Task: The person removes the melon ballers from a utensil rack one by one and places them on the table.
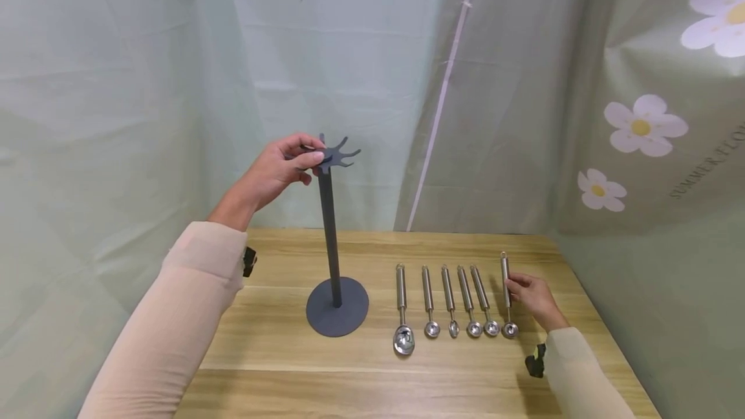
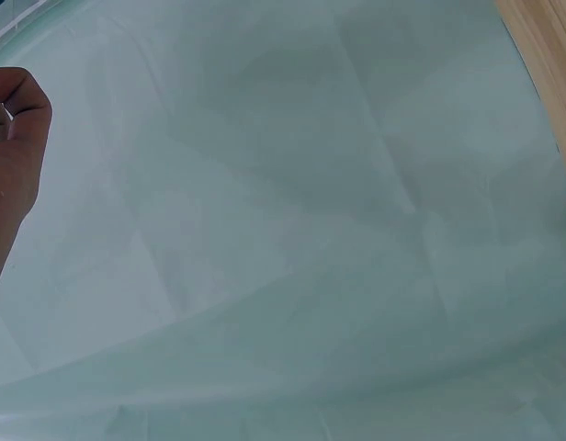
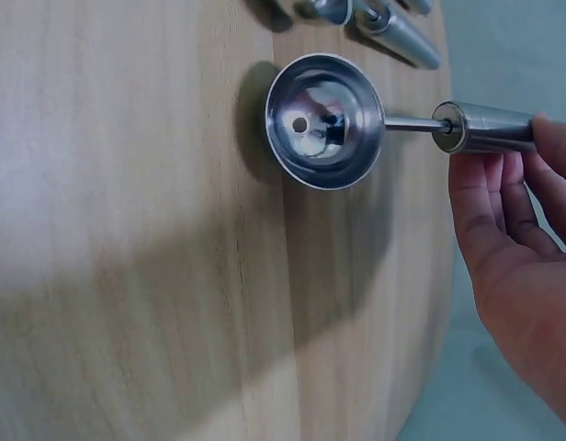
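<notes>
A dark grey stand with a round base and a hooked top stands on the wooden table. My left hand grips the hooked top from the left. In the left wrist view only the left hand and curtain show. Several steel scoops lie in a row right of the stand. My right hand pinches the handle of the rightmost scoop. Close up, the right hand's fingers curl on the handle of that scoop, whose bowl rests on the wood.
Pale green curtains hang behind and left of the table, and a flowered cloth hangs on the right. The table's right edge runs just beyond my right hand. Bare wood lies in front of the stand and scoops.
</notes>
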